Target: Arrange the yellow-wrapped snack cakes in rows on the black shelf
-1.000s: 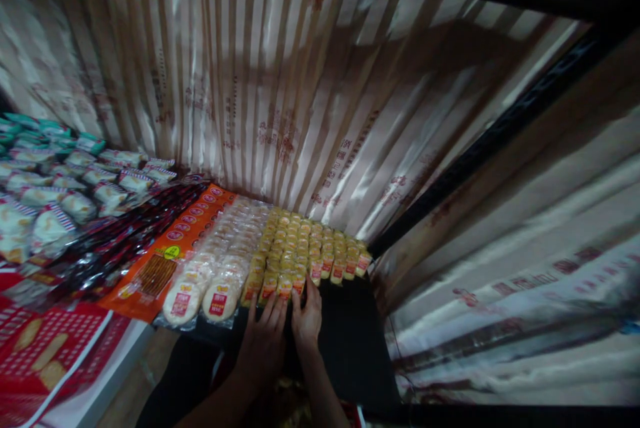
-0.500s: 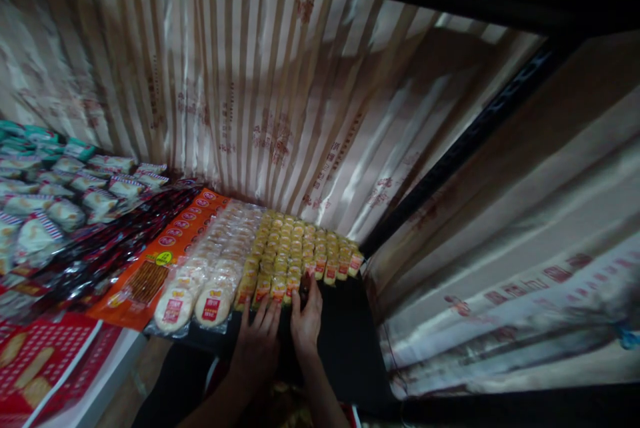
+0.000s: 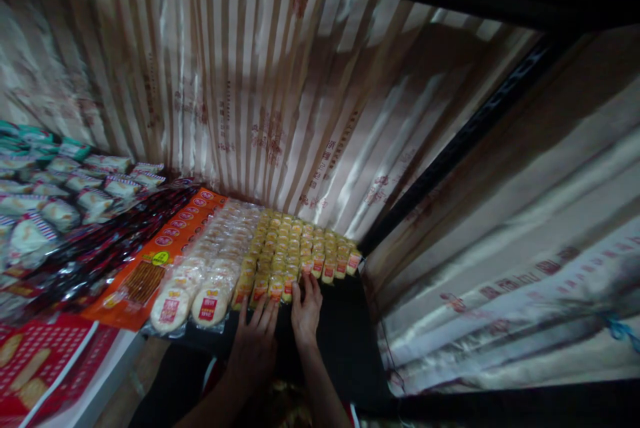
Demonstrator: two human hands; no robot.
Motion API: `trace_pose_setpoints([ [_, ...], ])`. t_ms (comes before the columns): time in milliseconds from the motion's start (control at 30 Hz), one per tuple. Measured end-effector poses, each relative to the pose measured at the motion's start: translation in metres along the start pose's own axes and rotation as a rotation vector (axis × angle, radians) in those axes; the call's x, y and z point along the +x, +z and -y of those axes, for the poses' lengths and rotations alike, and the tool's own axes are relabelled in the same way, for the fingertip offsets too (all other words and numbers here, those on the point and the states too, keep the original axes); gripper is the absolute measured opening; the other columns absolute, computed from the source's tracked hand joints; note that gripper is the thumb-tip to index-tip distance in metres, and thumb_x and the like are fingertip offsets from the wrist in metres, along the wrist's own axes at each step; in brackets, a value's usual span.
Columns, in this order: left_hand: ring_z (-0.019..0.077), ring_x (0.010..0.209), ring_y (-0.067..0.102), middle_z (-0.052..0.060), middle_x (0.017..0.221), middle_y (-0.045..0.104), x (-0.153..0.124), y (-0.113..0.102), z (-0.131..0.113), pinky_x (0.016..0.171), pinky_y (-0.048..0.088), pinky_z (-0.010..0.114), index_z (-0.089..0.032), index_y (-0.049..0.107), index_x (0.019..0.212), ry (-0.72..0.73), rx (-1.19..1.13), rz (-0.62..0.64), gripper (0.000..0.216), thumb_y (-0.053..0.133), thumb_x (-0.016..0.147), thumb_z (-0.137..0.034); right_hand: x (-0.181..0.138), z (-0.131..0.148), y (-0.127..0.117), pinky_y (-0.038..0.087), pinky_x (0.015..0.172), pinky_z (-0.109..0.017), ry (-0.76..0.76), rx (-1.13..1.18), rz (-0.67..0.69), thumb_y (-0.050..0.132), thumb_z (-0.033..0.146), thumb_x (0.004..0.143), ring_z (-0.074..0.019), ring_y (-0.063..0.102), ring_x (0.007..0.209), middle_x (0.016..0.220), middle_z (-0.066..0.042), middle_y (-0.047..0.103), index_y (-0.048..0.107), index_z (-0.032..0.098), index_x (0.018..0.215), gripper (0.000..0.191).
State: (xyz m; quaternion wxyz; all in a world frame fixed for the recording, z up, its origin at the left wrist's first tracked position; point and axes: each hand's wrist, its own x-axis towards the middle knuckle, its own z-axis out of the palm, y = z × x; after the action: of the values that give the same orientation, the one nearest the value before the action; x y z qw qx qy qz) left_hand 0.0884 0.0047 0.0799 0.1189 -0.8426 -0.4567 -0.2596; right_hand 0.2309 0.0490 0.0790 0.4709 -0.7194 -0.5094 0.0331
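Rows of small yellow-wrapped snack packs with red labels lie on a black shelf. My left hand is stretched out, its fingertips touching the front ends of the left rows. Beside it, my right hand has its fingers extended, with the tips at the front pack of a middle row. Neither hand appears to hold anything. Two rows of clear-wrapped round white crackers lie left of the yellow packs.
An orange snack bag, dark red-and-black packs and white striped packs spread leftward. A red printed box stands front left. Pleated printed sheeting hangs behind, with a dark metal post at the right corner.
My right hand has let go of a small dark item onto the middle row's front, where a red-labelled pack now shows. My left hand stays at the left rows; the view shifts slightly.
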Motion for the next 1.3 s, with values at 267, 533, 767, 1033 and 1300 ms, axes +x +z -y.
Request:
trace_pose_setpoints([
  [267, 0.0257, 0.13, 0.032, 0.005, 0.128, 0.055, 0.0, 0.0, 0.002, 0.11, -0.001, 0.053, -0.02, 0.054, 0.123, 0.022, 0.032, 0.025, 0.046, 0.045, 0.078, -0.028, -0.007, 0.015, -0.011, 0.041, 0.087, -0.042, 0.038, 0.05, -0.082, 0.042, 0.054, 0.083, -0.0253, 0.052, 0.096, 0.098, -0.013, 0.059, 0.057, 0.017, 0.098, 0.043],
  [533, 0.024, 0.126, 0.037, 0.005, 0.127, 0.056, -0.001, 0.0, 0.001, 0.111, -0.004, 0.052, -0.018, 0.054, 0.122, 0.004, -0.028, 0.014, 0.043, 0.042, 0.082, -0.028, -0.012, 0.015, -0.009, 0.049, 0.073, -0.034, 0.067, 0.19, 0.067, 0.045, 0.044, 0.083, -0.0199, 0.058, 0.079, 0.09, -0.008, 0.057, 0.057, 0.019, 0.092, 0.029],
  [767, 0.0227, 0.125, 0.038, 0.004, 0.127, 0.057, 0.002, -0.003, 0.0, 0.111, -0.006, 0.05, -0.017, 0.056, 0.12, 0.0, -0.03, -0.008, 0.042, 0.043, 0.083, -0.033, -0.003, 0.009, -0.022, 0.04, 0.094, -0.042, 0.008, 0.131, -0.03, 0.039, 0.043, 0.086, -0.0248, 0.051, 0.109, 0.113, -0.015, 0.057, 0.055, 0.014, 0.113, 0.043],
  [1033, 0.0244, 0.129, 0.032, 0.005, 0.129, 0.054, 0.0, -0.002, 0.001, 0.11, 0.001, 0.052, -0.02, 0.052, 0.124, 0.008, 0.04, 0.054, 0.046, 0.044, 0.079, -0.03, 0.017, -0.011, 0.002, 0.042, 0.094, -0.039, -0.014, 0.124, -0.052, 0.038, 0.038, 0.085, -0.0225, 0.053, 0.105, 0.111, -0.014, 0.056, 0.064, 0.015, 0.108, 0.042],
  [1300, 0.0225, 0.127, 0.035, 0.003, 0.128, 0.055, 0.003, -0.008, -0.001, 0.111, -0.003, 0.051, -0.018, 0.054, 0.121, -0.008, -0.002, 0.032, 0.042, 0.044, 0.082, -0.03, 0.013, -0.01, 0.002, 0.043, 0.089, -0.039, -0.052, 0.051, -0.096, 0.041, 0.034, 0.085, -0.023, 0.051, 0.101, 0.108, -0.013, 0.055, 0.068, 0.018, 0.103, 0.036],
])
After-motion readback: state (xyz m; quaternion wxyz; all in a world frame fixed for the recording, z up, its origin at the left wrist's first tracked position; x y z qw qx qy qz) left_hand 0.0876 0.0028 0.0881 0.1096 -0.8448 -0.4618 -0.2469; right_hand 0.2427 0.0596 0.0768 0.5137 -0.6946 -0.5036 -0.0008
